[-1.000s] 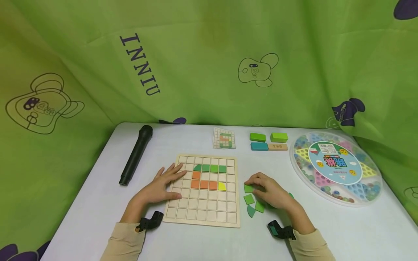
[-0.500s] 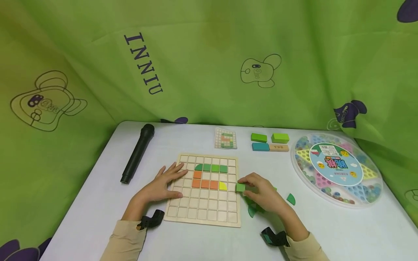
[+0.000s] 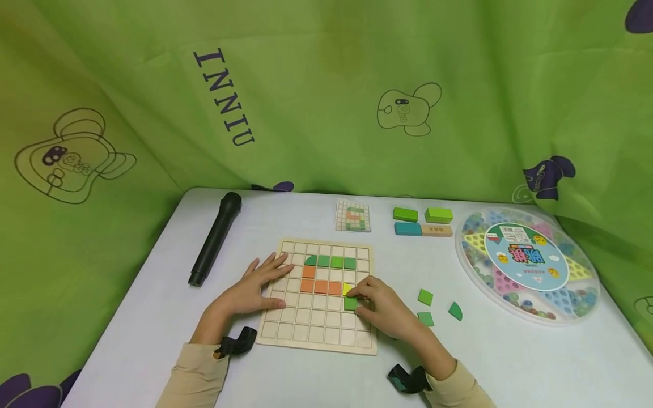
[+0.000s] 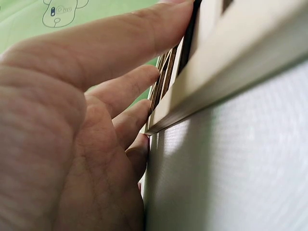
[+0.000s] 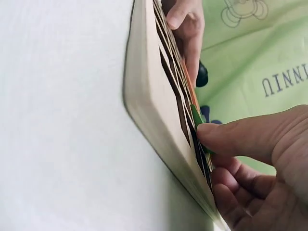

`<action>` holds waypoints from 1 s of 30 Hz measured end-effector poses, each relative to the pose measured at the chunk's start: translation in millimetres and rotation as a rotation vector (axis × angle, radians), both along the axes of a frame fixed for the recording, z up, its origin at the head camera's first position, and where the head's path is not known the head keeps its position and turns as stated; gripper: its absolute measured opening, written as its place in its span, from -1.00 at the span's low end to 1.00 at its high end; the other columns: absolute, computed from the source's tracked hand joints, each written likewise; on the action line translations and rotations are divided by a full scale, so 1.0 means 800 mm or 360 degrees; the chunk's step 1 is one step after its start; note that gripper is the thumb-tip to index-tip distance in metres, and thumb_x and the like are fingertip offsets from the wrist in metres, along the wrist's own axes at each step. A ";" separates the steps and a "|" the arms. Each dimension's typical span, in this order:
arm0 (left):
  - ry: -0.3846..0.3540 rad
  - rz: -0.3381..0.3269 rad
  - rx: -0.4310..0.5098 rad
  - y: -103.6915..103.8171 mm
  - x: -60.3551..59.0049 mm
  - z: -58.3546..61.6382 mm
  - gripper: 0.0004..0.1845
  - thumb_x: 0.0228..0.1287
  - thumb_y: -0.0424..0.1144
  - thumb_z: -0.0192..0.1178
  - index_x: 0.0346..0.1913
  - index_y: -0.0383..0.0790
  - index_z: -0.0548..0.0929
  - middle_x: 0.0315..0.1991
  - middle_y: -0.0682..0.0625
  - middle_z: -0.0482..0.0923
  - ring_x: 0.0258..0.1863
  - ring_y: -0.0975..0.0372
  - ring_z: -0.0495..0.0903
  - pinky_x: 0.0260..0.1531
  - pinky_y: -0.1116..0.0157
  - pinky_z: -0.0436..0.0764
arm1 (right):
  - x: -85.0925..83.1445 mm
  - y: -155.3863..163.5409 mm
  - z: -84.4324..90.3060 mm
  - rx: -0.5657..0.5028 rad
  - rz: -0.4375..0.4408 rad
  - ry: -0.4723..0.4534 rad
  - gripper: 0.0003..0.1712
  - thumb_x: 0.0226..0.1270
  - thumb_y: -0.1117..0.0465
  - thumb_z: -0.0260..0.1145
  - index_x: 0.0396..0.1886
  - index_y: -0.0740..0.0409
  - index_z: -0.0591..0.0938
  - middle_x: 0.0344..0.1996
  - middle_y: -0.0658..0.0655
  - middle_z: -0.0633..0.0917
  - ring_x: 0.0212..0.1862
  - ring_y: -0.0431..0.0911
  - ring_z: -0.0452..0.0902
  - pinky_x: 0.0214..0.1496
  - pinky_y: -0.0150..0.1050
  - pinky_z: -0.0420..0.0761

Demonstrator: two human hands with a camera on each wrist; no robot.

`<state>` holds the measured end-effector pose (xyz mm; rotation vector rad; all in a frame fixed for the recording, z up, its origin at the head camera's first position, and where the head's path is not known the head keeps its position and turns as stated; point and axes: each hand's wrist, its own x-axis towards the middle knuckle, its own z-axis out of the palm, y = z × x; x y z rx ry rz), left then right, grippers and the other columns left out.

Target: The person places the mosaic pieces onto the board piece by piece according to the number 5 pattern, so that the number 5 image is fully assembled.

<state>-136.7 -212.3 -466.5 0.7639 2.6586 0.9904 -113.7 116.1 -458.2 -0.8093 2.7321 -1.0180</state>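
Note:
A wooden grid board [image 3: 316, 334] lies on the white table, with a row of green tiles [image 3: 336, 262], several orange tiles [image 3: 320, 287] and a yellow tile [image 3: 347, 289] in its squares. My right hand [image 3: 385, 309] pinches a green square tile [image 3: 350, 304] between thumb and fingers, just below the yellow one; in the right wrist view this green tile [image 5: 198, 117] is tilted at the board's surface. My left hand [image 3: 252, 289] rests with spread, straight fingers on the board's left edge. The left wrist view shows its thumb [image 4: 120, 38] extended over the rim.
Loose green tiles [image 3: 425, 297] lie right of the board. A pattern card [image 3: 353, 215] and several blocks [image 3: 437, 215] stand behind it. A black microphone [image 3: 215, 241] is at the left, a round marble game box [image 3: 528, 263] at the right. A green curtain [image 3: 316, 113] hangs behind.
My right hand has picked up a green square tile from right of the board and carried it left onto the grid. The left hand has stayed on the board's edge.

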 end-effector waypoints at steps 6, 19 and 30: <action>-0.0021 0.0010 -0.0022 -0.002 -0.001 0.002 -0.12 0.02 0.06 0.37 0.42 -0.07 0.27 0.50 -0.12 -0.01 0.50 -0.09 -0.18 0.40 -0.17 -0.35 | 0.000 -0.002 -0.001 -0.0045 0.0026 0.0033 -0.66 0.11 0.33 0.40 -0.07 0.05 0.67 -0.14 -0.03 0.53 -0.06 -0.16 0.44 -0.03 -0.22 0.52; -0.0015 0.0010 -0.0011 0.002 0.000 -0.001 -0.14 0.03 0.04 0.37 0.41 -0.12 0.29 0.49 -0.16 0.02 0.49 -0.13 -0.16 0.39 -0.20 -0.32 | -0.007 0.042 0.010 -0.0192 -0.0019 -0.0109 -0.63 0.21 0.26 0.36 0.04 0.09 0.61 -0.04 -0.01 0.63 0.02 -0.07 0.56 0.07 -0.08 0.59; -0.0031 0.0022 -0.0037 0.000 0.000 0.000 -0.11 0.01 0.05 0.38 0.42 -0.07 0.27 0.51 -0.11 -0.01 0.50 -0.09 -0.19 0.41 -0.15 -0.36 | 0.000 0.098 0.005 -0.0007 0.0026 -0.0144 -0.65 0.17 0.30 0.36 -0.02 0.00 0.63 -0.03 -0.10 0.59 0.06 -0.15 0.50 0.11 -0.18 0.55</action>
